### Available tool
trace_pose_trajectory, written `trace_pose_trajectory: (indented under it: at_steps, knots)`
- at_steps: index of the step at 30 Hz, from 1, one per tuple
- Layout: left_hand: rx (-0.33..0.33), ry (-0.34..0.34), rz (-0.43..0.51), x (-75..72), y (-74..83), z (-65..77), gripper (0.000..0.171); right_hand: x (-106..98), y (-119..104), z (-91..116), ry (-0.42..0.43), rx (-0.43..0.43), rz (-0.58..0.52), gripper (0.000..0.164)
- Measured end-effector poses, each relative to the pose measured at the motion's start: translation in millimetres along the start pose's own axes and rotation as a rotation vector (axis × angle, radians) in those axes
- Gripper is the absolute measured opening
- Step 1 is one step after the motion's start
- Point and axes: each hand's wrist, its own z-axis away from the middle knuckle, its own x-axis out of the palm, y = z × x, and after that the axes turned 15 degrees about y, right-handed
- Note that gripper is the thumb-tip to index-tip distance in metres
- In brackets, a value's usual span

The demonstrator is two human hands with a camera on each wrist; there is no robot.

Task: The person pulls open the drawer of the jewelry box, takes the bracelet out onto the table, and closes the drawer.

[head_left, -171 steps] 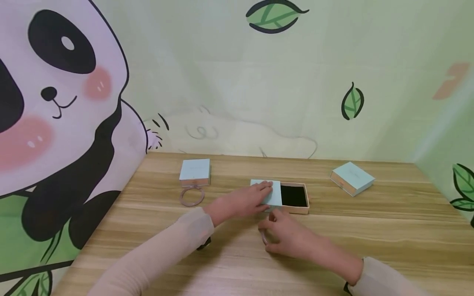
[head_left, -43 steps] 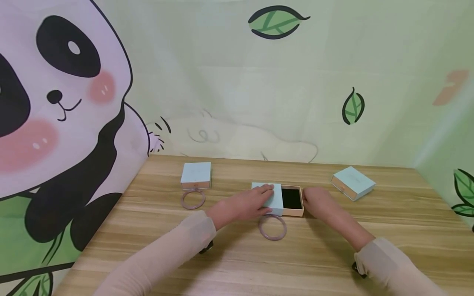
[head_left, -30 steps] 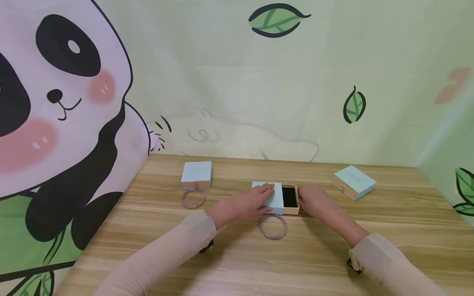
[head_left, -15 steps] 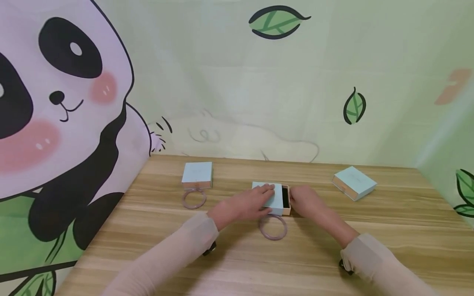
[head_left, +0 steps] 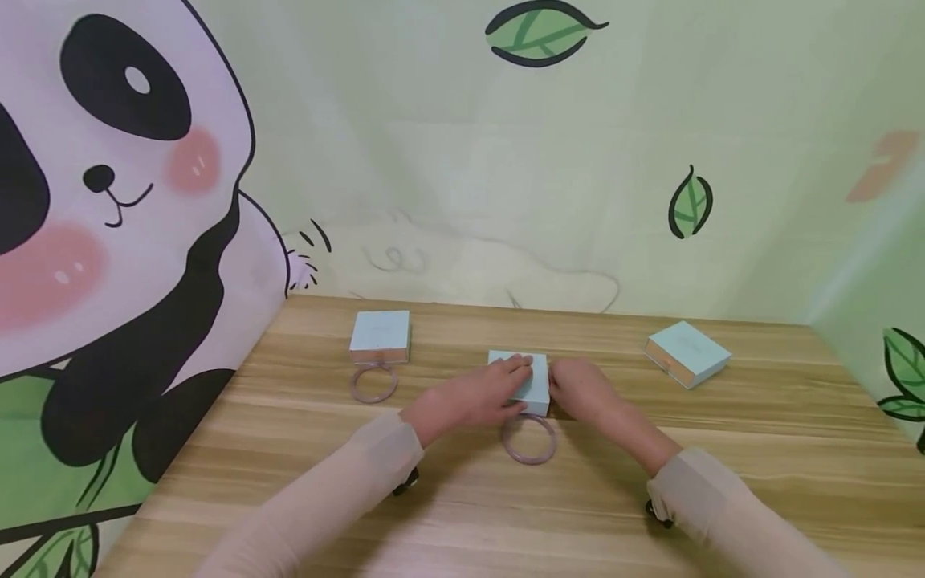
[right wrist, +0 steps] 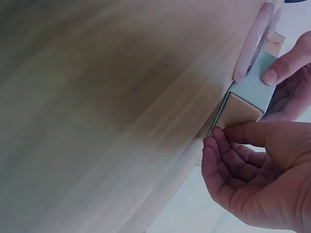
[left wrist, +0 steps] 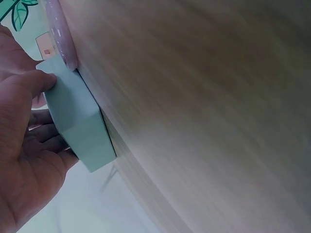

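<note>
A pale blue jewelry box [head_left: 536, 388] lies mid-table, its drawer pushed into the sleeve. My left hand [head_left: 470, 397] rests over its top, and in the left wrist view the thumb presses the box's near side [left wrist: 75, 104] while the fingers reach round the top. At the right end is my right hand [head_left: 580, 388], fingers curled. The right wrist view shows its thumb and index fingertips meeting at the peach drawer front [right wrist: 237, 110]; any pull tab there is hidden by them. A pale purple bangle [head_left: 530, 461] lies against the box's near side.
Another blue box [head_left: 381, 331] stands at the back left, with a second bangle [head_left: 372, 400] in front of it. A third box [head_left: 688, 352] sits angled at the back right. Behind the wooden table [head_left: 448, 514] hangs a panda-print cloth [head_left: 448, 160].
My right hand put down the bangle by the box, moved to the drawer's end and pushed the drawer leftward into its sleeve. The left hand has stayed on the box.
</note>
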Motion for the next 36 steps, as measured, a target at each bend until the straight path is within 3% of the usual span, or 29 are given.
trace_pose_trajectory:
  at_steps: [10,17,25,31,36]
  knots:
    - [-0.002,0.009,0.001,-1.4,3.1,-4.1,0.056,4.8,6.1,-1.2,-0.052,0.04,-0.122,0.041]
    - [-0.031,0.062,-0.029,1.1,6.8,-6.6,0.067,2.8,6.7,-2.9,-0.061,0.041,-0.172,0.025]
    - [-0.046,0.163,-0.109,3.5,17.8,-12.0,0.054,-5.3,11.1,-1.3,-0.105,0.076,-0.184,0.01]
    - [-0.078,0.153,-0.135,2.1,18.8,-13.0,0.047,-17.9,15.8,-0.9,-0.094,0.103,-0.195,0.016]
    - [-0.109,0.121,-0.179,1.5,12.2,-9.3,0.054,-22.5,21.6,3.3,-0.062,0.108,-0.174,0.017]
